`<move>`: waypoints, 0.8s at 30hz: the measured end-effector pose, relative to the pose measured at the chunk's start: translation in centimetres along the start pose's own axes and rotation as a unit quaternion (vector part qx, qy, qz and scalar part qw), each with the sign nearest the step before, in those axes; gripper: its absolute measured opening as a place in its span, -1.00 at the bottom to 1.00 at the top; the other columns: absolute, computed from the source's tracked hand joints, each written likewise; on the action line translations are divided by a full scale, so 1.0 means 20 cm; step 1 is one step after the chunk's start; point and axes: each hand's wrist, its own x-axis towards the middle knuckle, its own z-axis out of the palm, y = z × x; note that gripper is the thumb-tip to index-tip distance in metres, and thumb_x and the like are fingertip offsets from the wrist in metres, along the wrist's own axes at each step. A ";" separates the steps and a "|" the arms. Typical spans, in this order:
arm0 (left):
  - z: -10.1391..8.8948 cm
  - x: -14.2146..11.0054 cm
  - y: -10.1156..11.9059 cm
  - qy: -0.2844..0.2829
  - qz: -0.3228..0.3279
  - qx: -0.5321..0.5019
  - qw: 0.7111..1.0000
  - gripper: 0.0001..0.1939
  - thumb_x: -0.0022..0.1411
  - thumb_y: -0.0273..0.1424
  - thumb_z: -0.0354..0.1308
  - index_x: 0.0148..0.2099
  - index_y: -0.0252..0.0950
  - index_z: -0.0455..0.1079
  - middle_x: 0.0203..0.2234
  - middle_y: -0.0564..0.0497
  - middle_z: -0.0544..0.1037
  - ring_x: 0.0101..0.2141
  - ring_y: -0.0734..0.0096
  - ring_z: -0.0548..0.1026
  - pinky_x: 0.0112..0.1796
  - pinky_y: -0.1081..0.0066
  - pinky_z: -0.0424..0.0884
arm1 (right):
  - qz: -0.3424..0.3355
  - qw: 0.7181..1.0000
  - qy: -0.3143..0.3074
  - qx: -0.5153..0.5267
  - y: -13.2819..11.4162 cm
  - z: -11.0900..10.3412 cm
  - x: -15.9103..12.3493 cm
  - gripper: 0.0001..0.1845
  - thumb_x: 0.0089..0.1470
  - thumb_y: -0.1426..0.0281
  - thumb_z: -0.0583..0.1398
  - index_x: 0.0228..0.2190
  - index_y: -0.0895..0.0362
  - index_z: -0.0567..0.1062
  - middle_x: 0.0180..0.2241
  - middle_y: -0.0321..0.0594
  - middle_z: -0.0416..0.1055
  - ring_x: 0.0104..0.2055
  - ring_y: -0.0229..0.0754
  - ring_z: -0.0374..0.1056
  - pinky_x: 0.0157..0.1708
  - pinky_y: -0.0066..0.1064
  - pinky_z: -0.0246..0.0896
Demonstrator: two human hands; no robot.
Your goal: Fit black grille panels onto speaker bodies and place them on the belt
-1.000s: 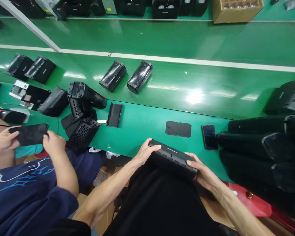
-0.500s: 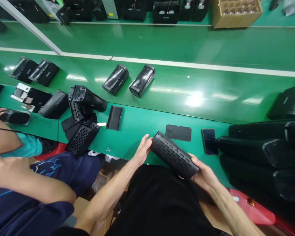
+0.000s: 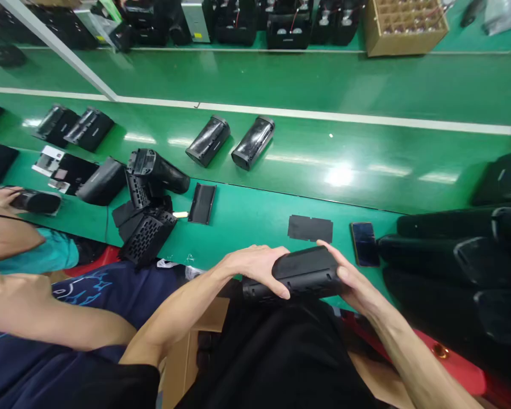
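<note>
Just over the near edge of the green bench, both my hands hold a black speaker housing [image 3: 309,272]. My left hand [image 3: 262,267] wraps over its left part, thumb along the near side. At the right end, my right hand [image 3: 351,278] grips it with fingers behind and thumb in front. A smooth panel faces up; the slotted side seen before is turned mostly out of sight. Beyond the housing a flat black sheet [image 3: 310,228] lies on the bench. To its right is a phone [image 3: 365,244].
Several black housings [image 3: 443,255] crowd the right side. Slotted black shells [image 3: 149,236] are piled at left, beside a shallow black tray-like cover [image 3: 202,203]. Two glossy speakers [image 3: 253,142] lie on the green surface beyond. A co-worker's arm [image 3: 55,309] is close on my left.
The housing has been turned, its slotted face rolling away and a smooth panel now up. My left hand has moved from its left end to a grip over it.
</note>
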 end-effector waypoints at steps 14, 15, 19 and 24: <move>0.34 -0.10 -0.25 0.108 -0.037 -0.463 0.879 -0.23 0.03 -0.20 0.37 0.26 -0.12 0.17 -0.15 0.02 0.44 -0.16 0.22 0.43 -0.10 0.28 0.32 | 0.087 0.990 0.082 0.078 0.22 -0.04 -0.15 -0.06 -0.03 0.06 0.44 0.31 -0.14 0.25 0.22 -0.15 0.45 0.25 0.16 0.36 0.23 -0.08 0.20; 0.33 -0.09 -0.24 0.111 -0.040 -0.459 0.880 -0.24 0.04 -0.20 0.36 0.25 -0.12 0.18 -0.16 0.03 0.44 -0.17 0.22 0.43 -0.10 0.28 0.31 | 0.093 0.988 0.099 0.076 0.20 -0.03 -0.14 -0.05 -0.04 0.08 0.45 0.31 -0.13 0.25 0.21 -0.15 0.46 0.25 0.14 0.36 0.23 -0.10 0.20; 0.32 -0.10 -0.21 0.127 -0.048 -0.441 0.887 -0.27 0.06 -0.21 0.33 0.24 -0.13 0.19 -0.17 0.03 0.44 -0.17 0.21 0.41 -0.12 0.29 0.30 | 0.118 0.979 0.138 0.090 0.17 0.03 -0.15 -0.08 -0.11 0.13 0.50 0.24 -0.10 0.32 0.09 -0.15 0.54 0.14 0.14 0.45 0.13 -0.14 0.29; 0.37 -0.09 -0.23 0.165 -0.039 -0.399 0.901 -0.30 0.03 -0.21 0.32 0.22 -0.15 0.25 -0.15 0.03 0.45 -0.16 0.20 0.40 -0.13 0.32 0.30 | 0.094 0.976 0.169 0.104 0.21 0.06 -0.18 -0.13 -0.21 0.17 0.53 0.14 -0.11 0.40 -0.05 -0.19 0.59 -0.01 0.11 0.52 -0.01 -0.18 0.37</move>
